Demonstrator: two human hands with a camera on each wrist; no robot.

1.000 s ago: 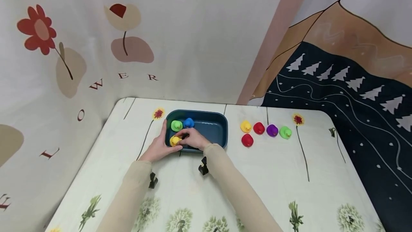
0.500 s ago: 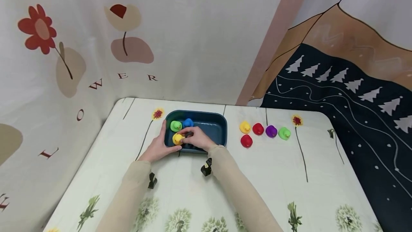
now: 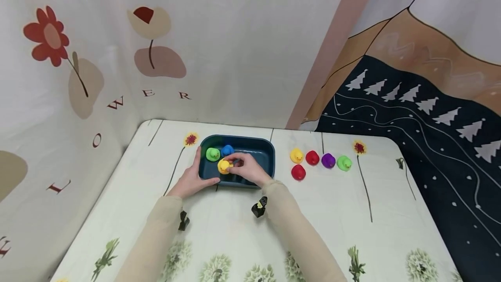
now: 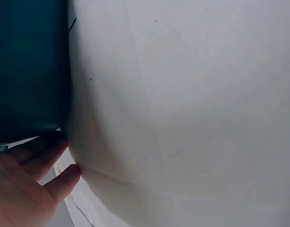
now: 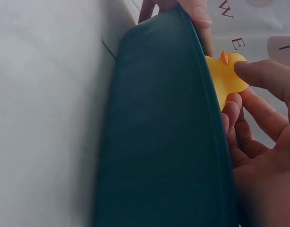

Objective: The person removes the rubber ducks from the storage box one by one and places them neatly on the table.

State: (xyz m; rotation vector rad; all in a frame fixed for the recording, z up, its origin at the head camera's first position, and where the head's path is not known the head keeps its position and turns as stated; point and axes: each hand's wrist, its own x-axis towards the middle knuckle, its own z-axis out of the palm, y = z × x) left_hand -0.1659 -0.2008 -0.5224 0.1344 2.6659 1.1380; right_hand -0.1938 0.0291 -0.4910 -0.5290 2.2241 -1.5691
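Observation:
A dark teal tray point(image 3: 256, 153) holds a green rubber duck point(image 3: 213, 154) and a blue rubber duck point(image 3: 227, 150) at its far left. My right hand point(image 3: 250, 169) pinches a yellow rubber duck point(image 3: 224, 166) inside the tray near the front wall. The right wrist view shows thumb and fingers on that duck point(image 5: 227, 78), its lower part hidden by the tray wall point(image 5: 159, 118). At the tray's front left corner rests my left hand point(image 3: 192, 181), fingers extended along the left side and thumb along the front rim. In the left wrist view its fingertips point(image 4: 59, 139) touch the tray's outer wall.
Right of the tray stand another yellow duck point(image 3: 296, 156), a red duck point(image 3: 312, 158), a purple duck point(image 3: 328, 160) and a second green duck point(image 3: 344, 163). A second red duck point(image 3: 298, 172) stands in front of them. A patterned white cloth point(image 3: 235, 229) covers the table.
My right hand has slid the yellow duck to the right inside the tray, away from the left wall. The left hand stays at the corner. The other ducks keep their places.

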